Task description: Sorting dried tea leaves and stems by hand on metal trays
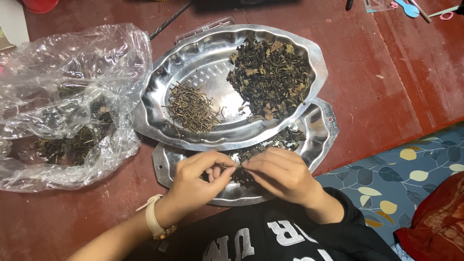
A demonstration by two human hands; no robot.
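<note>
1. Step in hand, as judged: sorting dried leaf matter. The left hand [200,176] and the right hand [280,175] meet over the lower steel tray [321,126], fingertips together at one small dark sprig [239,166].
2. Grip, left: thumb and forefinger pinched closed on one end of the sprig; a pale wristwatch [153,220] sits on that wrist.
3. Grip, right: fingers curled in, closed on the other end of the same sprig. Whether it is a stem or a leaf cannot be told; it is too small.
4. Where the worked material lies: a loose scatter of dark leaves [285,139] in the lower tray, directly under and beyond the hands, partly hidden by them.
5. The upper steel tray [193,53] overlaps the lower one's far edge. It holds two separate heaps: thin brown stems [192,107] on the left, a larger mound of dark leaf pieces [270,77] on the right, with bare metal between them.
6. A crumpled clear plastic bag [67,96], with more dried leaves inside, lies on the red bench [386,87] to the left, touching the trays.
7. Next move, as judged: a gentle pull apart at the pinch, firm enough to part stem from leaf without crumbling brittle material, then each part carried to its own heap above.
</note>
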